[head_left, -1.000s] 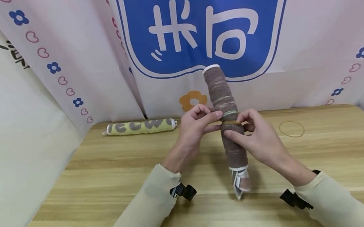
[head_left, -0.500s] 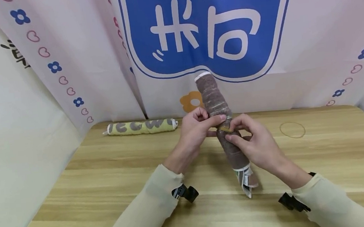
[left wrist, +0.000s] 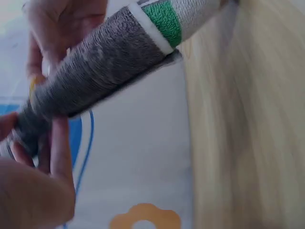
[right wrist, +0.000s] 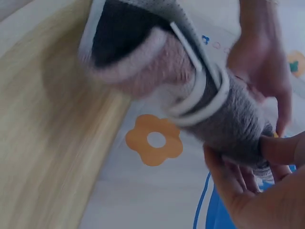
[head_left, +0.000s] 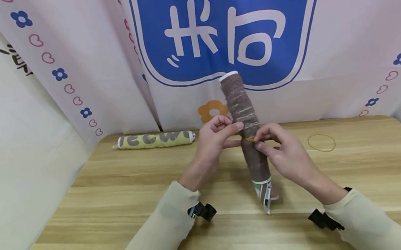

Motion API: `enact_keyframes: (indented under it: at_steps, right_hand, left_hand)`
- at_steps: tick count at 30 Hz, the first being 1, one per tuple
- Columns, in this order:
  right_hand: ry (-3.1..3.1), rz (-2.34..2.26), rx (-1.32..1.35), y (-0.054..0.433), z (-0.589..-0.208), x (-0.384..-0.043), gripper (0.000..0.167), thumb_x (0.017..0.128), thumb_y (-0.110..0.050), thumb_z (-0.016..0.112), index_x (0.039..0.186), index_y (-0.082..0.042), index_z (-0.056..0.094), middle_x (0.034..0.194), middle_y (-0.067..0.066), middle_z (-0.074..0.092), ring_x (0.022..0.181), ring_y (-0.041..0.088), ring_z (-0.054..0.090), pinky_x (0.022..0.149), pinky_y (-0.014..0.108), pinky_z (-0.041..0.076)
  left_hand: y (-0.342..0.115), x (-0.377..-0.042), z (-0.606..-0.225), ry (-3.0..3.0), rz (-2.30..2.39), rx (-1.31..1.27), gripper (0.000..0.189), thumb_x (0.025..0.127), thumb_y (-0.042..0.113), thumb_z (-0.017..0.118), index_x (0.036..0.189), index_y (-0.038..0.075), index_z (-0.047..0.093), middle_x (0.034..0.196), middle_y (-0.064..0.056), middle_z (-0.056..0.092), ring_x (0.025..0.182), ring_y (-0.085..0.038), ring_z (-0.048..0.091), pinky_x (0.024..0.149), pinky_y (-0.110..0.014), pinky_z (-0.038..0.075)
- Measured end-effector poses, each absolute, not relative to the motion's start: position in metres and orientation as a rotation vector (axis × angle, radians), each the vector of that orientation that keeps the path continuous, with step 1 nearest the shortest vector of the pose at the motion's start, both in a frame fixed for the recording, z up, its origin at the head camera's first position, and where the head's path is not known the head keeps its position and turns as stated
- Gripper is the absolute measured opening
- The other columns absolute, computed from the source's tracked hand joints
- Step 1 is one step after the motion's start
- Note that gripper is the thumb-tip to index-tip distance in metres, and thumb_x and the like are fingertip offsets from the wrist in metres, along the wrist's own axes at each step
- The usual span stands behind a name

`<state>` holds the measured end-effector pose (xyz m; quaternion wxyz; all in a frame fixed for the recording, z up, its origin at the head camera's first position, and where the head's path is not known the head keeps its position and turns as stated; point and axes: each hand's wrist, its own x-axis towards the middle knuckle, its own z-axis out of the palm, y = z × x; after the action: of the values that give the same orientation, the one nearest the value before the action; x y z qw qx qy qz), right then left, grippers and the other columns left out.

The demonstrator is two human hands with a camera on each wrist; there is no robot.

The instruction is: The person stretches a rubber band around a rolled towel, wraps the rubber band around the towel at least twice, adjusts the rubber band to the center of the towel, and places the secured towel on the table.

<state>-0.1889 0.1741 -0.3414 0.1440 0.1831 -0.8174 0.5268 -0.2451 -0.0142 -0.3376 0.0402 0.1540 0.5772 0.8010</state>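
Note:
A rolled grey-brown towel (head_left: 257, 162) is held up at a slant above the table, a loose corner with a label (head_left: 266, 191) hanging from its lower end. My left hand (head_left: 214, 140) grips the roll near its middle, thumb in front and other fingers behind. A yellow rubber band (head_left: 249, 140) goes around the roll there, cinching it. My right hand (head_left: 286, 150) pinches the band between thumb and forefinger at the roll's right side. In the left wrist view, a green and white end (left wrist: 164, 21) of the towel sticks out past a white hem.
A yellow-green rolled towel (head_left: 156, 140) with grey lettering lies at the back left of the wooden table (head_left: 120, 198). Another rubber band (head_left: 321, 143) lies at the right. Behind the table hangs a printed cloth backdrop (head_left: 352, 35).
The towel roll tipped left at the top and dipped, then came up straighter again. My right fingertips moved from around the roll's right side to the band. The other towel and loose band stayed put.

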Motion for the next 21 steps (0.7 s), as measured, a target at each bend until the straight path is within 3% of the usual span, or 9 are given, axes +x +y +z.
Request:
enact_keyframes:
  at_steps: [7, 14, 21]
  right_hand:
    - [-2.404, 1.849, 0.428, 0.176, -0.336, -0.188, 0.011, 0.101, 0.002, 0.067, 0.11, 0.003, 0.06, 0.116, 0.021, 0.066, 0.104, 0.025, 0.068, 0.082, 0.033, 0.061]
    - [-2.499, 1.605, 0.518, 0.175, -0.338, -0.187, 0.011, 0.101, -0.003, 0.069, 0.11, -0.002, 0.063, 0.116, 0.014, 0.069, 0.112, 0.03, 0.067, 0.089, 0.039, 0.058]
    - [-2.463, 1.57, 0.535, 0.173, -0.34, -0.187, 0.012, 0.104, 0.002, 0.065, 0.114, 0.002, 0.059, 0.111, 0.017, 0.068, 0.097, 0.025, 0.071, 0.079, 0.032, 0.061]
  left_hand:
    - [-0.02, -0.252, -0.342, 1.756, 2.335, 0.503, 0.022, 0.095, 0.003, 0.074, 0.092, 0.011, 0.054, 0.086, -0.001, 0.066, 0.084, -0.014, 0.067, 0.071, -0.03, 0.06]
    - [-0.02, -0.255, -0.344, 1.893, 2.266, 0.53, 0.025, 0.09, 0.001, 0.075, 0.091, 0.01, 0.051, 0.08, -0.001, 0.063, 0.077, -0.013, 0.064, 0.061, -0.027, 0.056]
    - [-0.024, -0.257, -0.345, 1.882, 2.264, 0.503, 0.023, 0.091, -0.001, 0.072, 0.094, 0.009, 0.051, 0.086, -0.003, 0.065, 0.08, -0.013, 0.065, 0.065, -0.028, 0.057]
